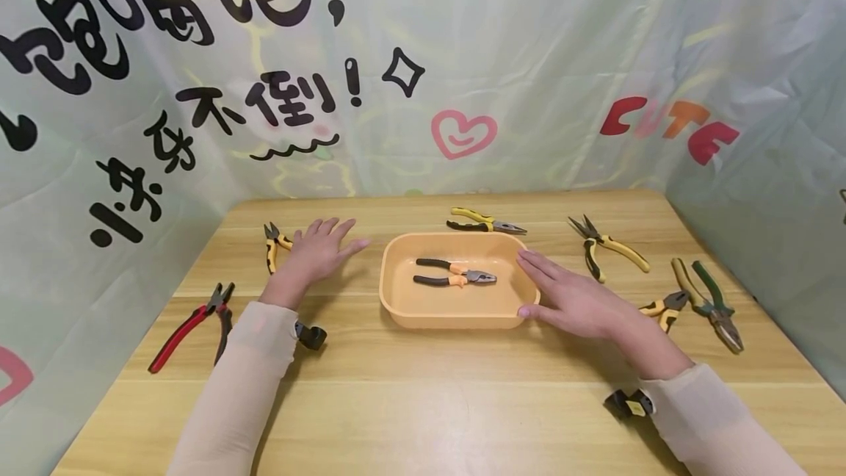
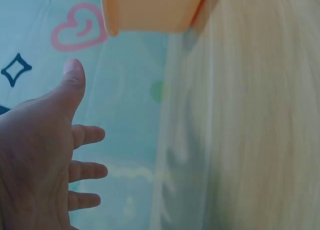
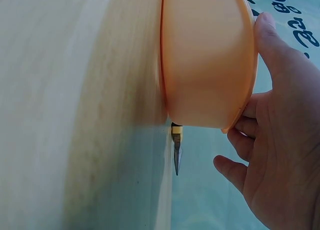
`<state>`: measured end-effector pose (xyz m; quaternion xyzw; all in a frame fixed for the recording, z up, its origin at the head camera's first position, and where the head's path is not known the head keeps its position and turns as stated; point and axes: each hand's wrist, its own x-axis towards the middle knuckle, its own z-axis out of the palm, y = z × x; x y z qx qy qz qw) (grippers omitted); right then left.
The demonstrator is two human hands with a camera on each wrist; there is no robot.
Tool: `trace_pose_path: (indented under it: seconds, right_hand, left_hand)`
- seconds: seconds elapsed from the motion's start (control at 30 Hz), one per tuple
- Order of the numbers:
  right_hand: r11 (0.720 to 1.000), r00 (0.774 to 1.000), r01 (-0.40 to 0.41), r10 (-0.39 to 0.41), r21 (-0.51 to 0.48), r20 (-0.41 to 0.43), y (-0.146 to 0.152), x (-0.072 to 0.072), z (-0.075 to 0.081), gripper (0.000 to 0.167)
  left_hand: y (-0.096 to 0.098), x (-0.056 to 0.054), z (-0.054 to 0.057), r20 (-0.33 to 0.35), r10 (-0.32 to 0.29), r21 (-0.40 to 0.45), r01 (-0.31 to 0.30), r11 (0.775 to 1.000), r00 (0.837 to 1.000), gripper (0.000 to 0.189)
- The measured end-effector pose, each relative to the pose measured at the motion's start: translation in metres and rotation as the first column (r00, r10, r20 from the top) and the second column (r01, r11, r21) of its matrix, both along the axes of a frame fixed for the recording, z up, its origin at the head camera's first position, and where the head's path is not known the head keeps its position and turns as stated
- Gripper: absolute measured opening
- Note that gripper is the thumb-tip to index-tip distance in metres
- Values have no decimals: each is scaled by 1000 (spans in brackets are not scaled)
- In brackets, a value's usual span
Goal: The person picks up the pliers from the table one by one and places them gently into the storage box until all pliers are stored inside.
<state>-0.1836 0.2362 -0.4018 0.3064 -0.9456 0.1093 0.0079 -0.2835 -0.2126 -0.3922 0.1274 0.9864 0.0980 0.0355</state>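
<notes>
Here, in the head view, both my forearms reach forward over the wooden table [image 1: 429, 402]. My left hand [image 1: 322, 250] hovers palm-down, fingers spread apart, beside yellow-and-black pliers [image 1: 271, 254] and well left of the peach tray [image 1: 456, 320]. My right hand [image 1: 575, 300] touches the tray's right end, fingers extended, thumb at the near corner. Inside the tray lie black-and-orange pliers [image 1: 472, 276], their nose pointing right. In the left wrist view, my thumb stands away from my separated fingers. In the right wrist view, my thumb and fingers meet the tray's rim; my little finger sits apart.
</notes>
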Motion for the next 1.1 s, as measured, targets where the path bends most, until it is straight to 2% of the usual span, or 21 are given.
trace_pose_path:
  seconds: [0.27, 0.5, 0.83, 1.1]
  right_hand:
    - [1000, 1000, -2, 2, -2, -9, 1, 0, 0, 88]
    - [1000, 1000, 0, 0, -4, -8, 0, 0, -1, 88]
    - [1000, 1000, 0, 0, -2, -3, -1, 1, 0, 89]
    - [1000, 1000, -3, 3, -5, -24, -1, 1, -1, 88]
  left_hand:
    - [-23, -1, -6, 0, 54, 3, -54, 999, 999, 83]
    - [-40, 4, -9, 26, 107, 17, -108, 994, 994, 93]
    - [-53, 9, -17, 50, 139, 21, -140, 990, 989, 83]
    - [-62, 13, -21, 84, 148, 32, -151, 988, 985, 86]
